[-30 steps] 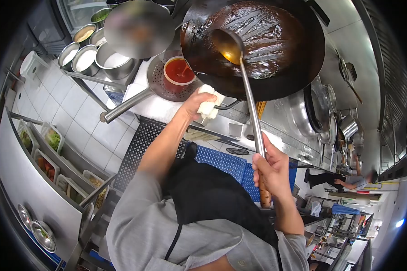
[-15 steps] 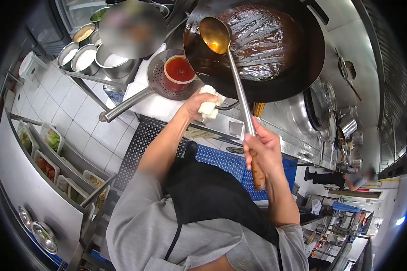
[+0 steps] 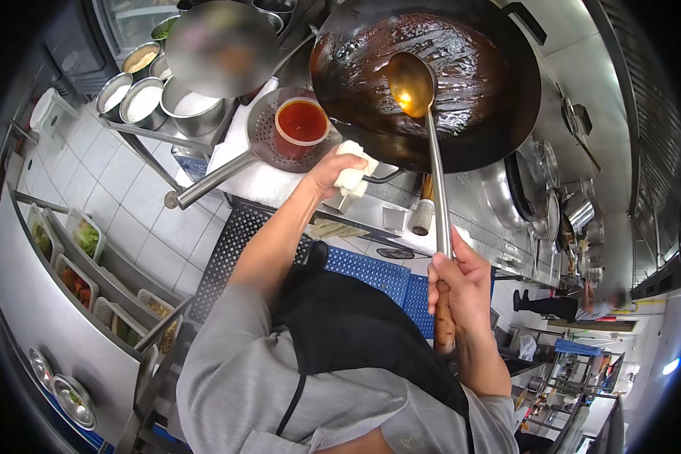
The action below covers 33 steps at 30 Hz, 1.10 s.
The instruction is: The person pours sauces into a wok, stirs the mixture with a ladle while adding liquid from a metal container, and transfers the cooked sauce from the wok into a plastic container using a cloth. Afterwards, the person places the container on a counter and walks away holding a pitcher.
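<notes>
My left hand (image 3: 331,171) is closed on a folded white cloth (image 3: 351,169) wrapped around the wok's loop handle. The large dark wok (image 3: 511,113) has a glossy, dark brown, streaked coating across its bottom. My right hand (image 3: 465,281) grips the wooden-handled metal ladle (image 3: 438,178) near the top of its wooden part. The ladle's bowl hangs inside the wok, with a bright amber glint in it; whether it touches the bottom I cannot tell. Left of the wok, a tub of red liquid (image 3: 303,123) sits in a perforated strainer (image 3: 263,132).
Metal pots of white contents (image 3: 142,102) stand on a rack at upper left. A bamboo wok brush (image 3: 424,208) lies by the wok. Steel pans (image 3: 499,193) are at right. A cold counter with vegetable bins (image 3: 87,234) is at lower left. Another person (image 3: 560,306) stands far right.
The ladle has moved right and toward me, its bowl now nearer the wok's middle. My right hand has moved right and down with it. My left hand stays on the cloth.
</notes>
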### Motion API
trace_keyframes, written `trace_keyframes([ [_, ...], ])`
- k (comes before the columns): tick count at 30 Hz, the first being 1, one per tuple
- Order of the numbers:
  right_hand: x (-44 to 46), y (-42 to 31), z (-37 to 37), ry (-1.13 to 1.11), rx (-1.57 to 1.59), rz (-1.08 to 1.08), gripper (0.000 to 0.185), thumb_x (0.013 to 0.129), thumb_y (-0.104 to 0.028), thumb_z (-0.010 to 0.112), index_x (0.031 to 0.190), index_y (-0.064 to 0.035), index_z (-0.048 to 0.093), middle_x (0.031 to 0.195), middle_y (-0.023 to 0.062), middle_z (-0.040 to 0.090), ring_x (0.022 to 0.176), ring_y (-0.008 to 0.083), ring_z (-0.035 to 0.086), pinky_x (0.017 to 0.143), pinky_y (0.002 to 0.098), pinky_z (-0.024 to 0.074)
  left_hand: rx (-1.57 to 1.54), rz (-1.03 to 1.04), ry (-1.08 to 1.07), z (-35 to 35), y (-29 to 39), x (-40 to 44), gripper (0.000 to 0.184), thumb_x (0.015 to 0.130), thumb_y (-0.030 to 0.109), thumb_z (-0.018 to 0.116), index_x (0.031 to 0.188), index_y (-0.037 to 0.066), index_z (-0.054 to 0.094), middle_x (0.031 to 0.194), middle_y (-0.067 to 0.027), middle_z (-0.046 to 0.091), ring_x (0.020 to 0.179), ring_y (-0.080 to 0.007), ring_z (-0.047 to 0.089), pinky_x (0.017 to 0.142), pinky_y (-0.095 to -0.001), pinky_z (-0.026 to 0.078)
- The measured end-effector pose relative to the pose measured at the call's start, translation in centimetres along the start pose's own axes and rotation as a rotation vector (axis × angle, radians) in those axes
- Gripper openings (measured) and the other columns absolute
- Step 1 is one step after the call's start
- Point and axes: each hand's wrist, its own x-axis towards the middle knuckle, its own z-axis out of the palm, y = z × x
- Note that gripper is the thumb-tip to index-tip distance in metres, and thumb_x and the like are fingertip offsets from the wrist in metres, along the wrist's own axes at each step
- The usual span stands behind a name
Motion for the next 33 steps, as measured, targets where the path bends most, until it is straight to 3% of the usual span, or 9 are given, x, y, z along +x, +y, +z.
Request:
trace_keyframes([
  [6,-1.4,0.0,3.3,-0.18,0.347,0.213,0.055,0.098,-0.008,0.057,0.15,-0.0051,0.038,0.074,0.0072,0.06,0.049,0.0134,0.057,0.039,0.0273,0.0481,-0.025,-0.01,-0.043,-0.3,-0.7,0.6,0.027,0.079,0.016,0.071,0.1,0.003,0.063,0.089,-0.0085,0.067,0.074,-0.0174,0.066,0.062,-0.0337,0.056],
  [9,-0.4,0.3,3.3,-0.233,0.217,0.15,0.057,0.098,-0.009,0.058,0.151,-0.0063,0.038,0.073,0.0061,0.06,0.048,0.0122,0.056,0.039,0.0269,0.0478,-0.04,-0.012,-0.067,-0.2,-0.5,0.5,0.026,0.079,0.017,0.071,0.099,0.002,0.064,0.087,-0.0091,0.067,0.072,-0.0176,0.066,0.059,-0.0342,0.057],
  [12,1.1,0.5,1.9,-0.125,0.039,0.062,0.057,0.098,-0.009,0.059,0.151,-0.0053,0.038,0.071,0.0049,0.06,0.046,0.0117,0.056,0.039,0.0265,0.0474,-0.047,-0.013,-0.028,-0.4,-0.4,0.1,0.022,0.079,0.015,0.071,0.096,0.003,0.063,0.085,-0.0085,0.066,0.069,-0.0171,0.066,0.056,-0.034,0.056],
  [16,2.3,1.0,0.6,-0.104,0.08,0.051,0.056,0.097,-0.008,0.059,0.149,-0.0021,0.039,0.07,0.0043,0.06,0.045,0.0116,0.055,0.039,0.0264,0.0473,-0.041,-0.019,0.006,-0.4,-0.3,-0.3,0.02,0.08,0.013,0.07,0.096,0.003,0.063,0.084,-0.0073,0.066,0.067,-0.0163,0.065,0.057,-0.033,0.055],
  [21,0.4,0.8,1.2,-0.261,0.077,0.127,0.061,0.096,-0.006,0.062,0.151,-0.0054,0.038,0.073,0.0027,0.059,0.047,0.0098,0.056,0.04,0.0246,0.0469,-0.027,-0.016,-0.005,0.3,-0.2,0.2,0.023,0.079,0.014,0.069,0.099,0.003,0.063,0.085,-0.0069,0.068,0.07,-0.0155,0.067,0.06,-0.0316,0.057],
  [25,1.5,1.0,0.2,-0.226,-0.169,-0.034,0.062,0.095,-0.001,0.061,0.152,-0.0033,0.036,0.074,-0.0009,0.058,0.05,0.0043,0.053,0.044,0.019,0.0434,0.019,0.006,0.125,1.6,0.0,0.6,0.023,0.078,0.014,0.071,0.096,0.004,0.062,0.085,-0.0082,0.067,0.071,-0.0167,0.067,0.062,-0.0319,0.057],
  [28,3.5,2.2,-2.5,-0.187,-0.2,-0.28,0.064,0.095,-0.002,0.062,0.153,-0.0023,0.034,0.074,-0.0014,0.058,0.05,0.0032,0.051,0.045,0.0181,0.0427,0.036,-0.03,0.158,1.9,0.2,0.7,0.022,0.077,0.014,0.072,0.094,0.004,0.062,0.084,-0.0076,0.066,0.07,-0.0164,0.065,0.06,-0.0326,0.056],
  [33,7.9,6.7,-5.9,0.046,-0.296,-0.558,0.06,0.098,-0.003,0.053,0.154,-0.0014,0.031,0.079,-0.0005,0.058,0.053,0.0034,0.048,0.047,0.0188,0.0415,0.027,-0.035,0.225,4.2,0.9,1.1,0.017,0.08,0.009,0.07,0.093,0.002,0.061,0.079,-0.0082,0.064,0.066,-0.0171,0.064,0.056,-0.0343,0.054],
])
